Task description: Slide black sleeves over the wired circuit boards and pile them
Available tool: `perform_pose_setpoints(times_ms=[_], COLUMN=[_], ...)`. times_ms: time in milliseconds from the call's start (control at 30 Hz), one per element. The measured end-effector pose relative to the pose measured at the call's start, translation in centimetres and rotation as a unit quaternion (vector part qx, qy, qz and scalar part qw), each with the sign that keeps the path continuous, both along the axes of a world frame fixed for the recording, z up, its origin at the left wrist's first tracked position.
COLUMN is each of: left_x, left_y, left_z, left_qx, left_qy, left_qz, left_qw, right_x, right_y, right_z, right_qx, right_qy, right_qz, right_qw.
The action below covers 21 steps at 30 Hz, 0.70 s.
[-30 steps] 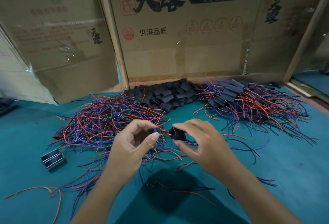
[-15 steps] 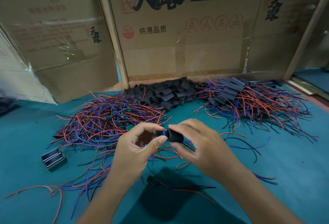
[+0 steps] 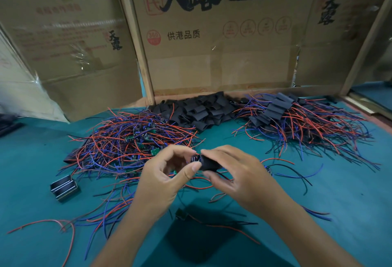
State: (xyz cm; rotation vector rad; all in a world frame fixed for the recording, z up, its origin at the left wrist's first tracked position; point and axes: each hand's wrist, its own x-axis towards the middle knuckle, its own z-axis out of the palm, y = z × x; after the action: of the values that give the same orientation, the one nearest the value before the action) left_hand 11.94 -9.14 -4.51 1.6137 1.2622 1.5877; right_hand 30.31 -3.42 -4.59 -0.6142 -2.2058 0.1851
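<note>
My right hand [image 3: 235, 175] pinches a black sleeve [image 3: 209, 164] between thumb and fingers above the green mat. My left hand [image 3: 165, 179] pinches a small wired circuit board [image 3: 193, 158] at the sleeve's left mouth; most of the board is hidden by my fingers. To the left lies a tangle of bare wired boards [image 3: 129, 141] with red and blue wires. A heap of loose black sleeves [image 3: 199, 112] sits at the back centre. The pile of sleeved boards [image 3: 294, 122] lies at the back right.
Cardboard boxes [image 3: 212, 39] wall off the back of the green mat [image 3: 350, 192]. A small metal clip-like part [image 3: 63, 187] lies at the left. One sleeved board with loose wires [image 3: 182, 213] rests near my forearms. A wooden post [image 3: 364, 39] stands at the right.
My hands have come together. The sleeve in my right hand has met the board held by my left hand and now covers part of it.
</note>
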Motion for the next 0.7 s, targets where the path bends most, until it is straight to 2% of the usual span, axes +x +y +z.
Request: perform_pose_setpoints(times_ms=[300, 500, 700], left_x=[0.15, 0.28, 0.58], left_y=[-0.09, -0.33, -0.37], left_z=[0.23, 0.11, 0.13], left_qx=[-0.009, -0.007, -0.025], left_qy=[-0.019, 0.013, -0.006], left_qz=[-0.005, -0.008, -0.019], left_qw=[1.0, 1.0, 0.999], right_x=[0.11, 0.18, 0.28], right_y=[0.05, 0.02, 0.22], right_z=[0.12, 0.23, 0.19], right_qx=[-0.009, -0.015, -0.018], right_qy=[0.012, 0.037, 0.038], right_qz=[0.002, 0.007, 0.007], right_qw=[1.0, 0.999, 0.999])
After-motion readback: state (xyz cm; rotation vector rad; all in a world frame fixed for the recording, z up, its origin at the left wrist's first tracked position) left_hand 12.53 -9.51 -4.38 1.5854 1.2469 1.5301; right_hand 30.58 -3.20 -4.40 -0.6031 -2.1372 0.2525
